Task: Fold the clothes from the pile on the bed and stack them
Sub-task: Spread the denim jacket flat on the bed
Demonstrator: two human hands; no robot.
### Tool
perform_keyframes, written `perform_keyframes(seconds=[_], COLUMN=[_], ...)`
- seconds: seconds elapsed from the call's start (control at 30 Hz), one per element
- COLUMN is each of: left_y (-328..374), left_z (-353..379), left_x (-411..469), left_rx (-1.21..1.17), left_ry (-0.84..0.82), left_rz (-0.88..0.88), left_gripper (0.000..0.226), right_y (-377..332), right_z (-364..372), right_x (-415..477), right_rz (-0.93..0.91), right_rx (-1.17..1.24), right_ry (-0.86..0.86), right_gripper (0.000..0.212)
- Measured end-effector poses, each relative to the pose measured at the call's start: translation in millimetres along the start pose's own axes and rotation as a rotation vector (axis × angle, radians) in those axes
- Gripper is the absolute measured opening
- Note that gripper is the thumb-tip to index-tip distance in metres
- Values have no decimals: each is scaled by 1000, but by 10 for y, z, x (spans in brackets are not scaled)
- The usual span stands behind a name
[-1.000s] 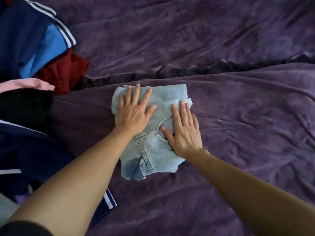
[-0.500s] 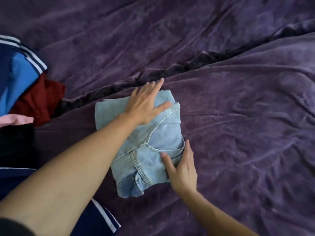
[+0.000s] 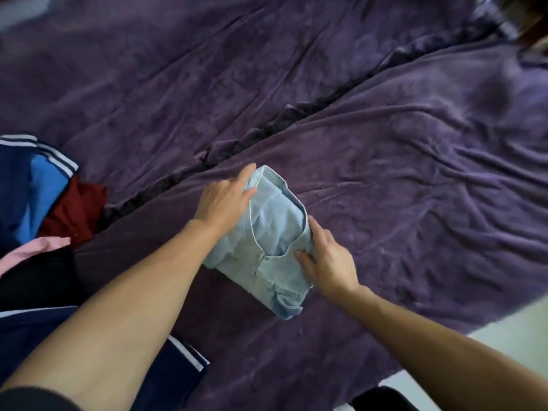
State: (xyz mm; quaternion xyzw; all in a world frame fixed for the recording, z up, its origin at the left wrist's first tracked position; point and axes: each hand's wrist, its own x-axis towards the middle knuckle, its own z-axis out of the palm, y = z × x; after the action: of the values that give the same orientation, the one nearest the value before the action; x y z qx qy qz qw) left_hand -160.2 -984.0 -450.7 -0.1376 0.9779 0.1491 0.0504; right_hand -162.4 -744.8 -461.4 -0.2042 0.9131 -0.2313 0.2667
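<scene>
Hidden: your left hand [image 3: 222,200] and forearm cover the left side of the folded denim garment [image 3: 272,247]. The fingers on its far side are partly out of sight.
Cut off: the clothes pile [image 3: 35,203] runs off the left edge. Only parts show of a navy-and-blue striped garment [image 3: 38,179], a dark red garment [image 3: 75,212], a pink garment [image 3: 32,247] and a black garment [image 3: 38,277].
Hard to read: a dark object [image 3: 382,398] at the bottom edge and blurred shapes in both top corners, kind unclear.
Denim look: pale blue, a compact rectangle set on a diagonal, with seams, a curved stitched edge and a waistband-like strip facing up.
Denim place: on the purple blanket [image 3: 400,137], near the bed's front edge, well apart from the pile.
Left hand: holds the far upper corner, thumb on top, fingers along the outer side.
Right hand [image 3: 329,259]: pinches the right edge, thumb pressed on top, fingers down the side.
Blanket: wrinkled, with a dark ruffled seam running diagonally behind the denim.
Floor [image 3: 519,336]: pale strip at lower right.
</scene>
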Motion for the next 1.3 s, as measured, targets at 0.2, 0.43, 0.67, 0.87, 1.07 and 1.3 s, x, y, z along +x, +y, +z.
perform_keyframes(seconds=[0.2,0.43,0.67,0.87,1.07,1.3], left_y=[1126,2719,4341,5620,6558,6594], left_z=[-269,-427,-148,295,708,1137], left_x=[-100,456,1248,2065,2856,3255], left_rx=[-189,-265,-242,-203,-70,-164], left_ry=[108,123,76,-6,-104,-153], left_rz=[15,179,343,367,316,71], left_gripper=[39,37,38,37,33,50], right_y=[557,1528,2887,4077,4951,5346], right_z=[-1222,-2356,-3147,-3888,-4493,-4345], right_x=[-250,-646,-705,-470,-66,391], right_rz=[-82,35,134,222,324,406], right_rx=[-216,-218,-121,-89,0,60], right_ry=[89,245,397,429,396,338], right_gripper=[70,71,73,73,70,67])
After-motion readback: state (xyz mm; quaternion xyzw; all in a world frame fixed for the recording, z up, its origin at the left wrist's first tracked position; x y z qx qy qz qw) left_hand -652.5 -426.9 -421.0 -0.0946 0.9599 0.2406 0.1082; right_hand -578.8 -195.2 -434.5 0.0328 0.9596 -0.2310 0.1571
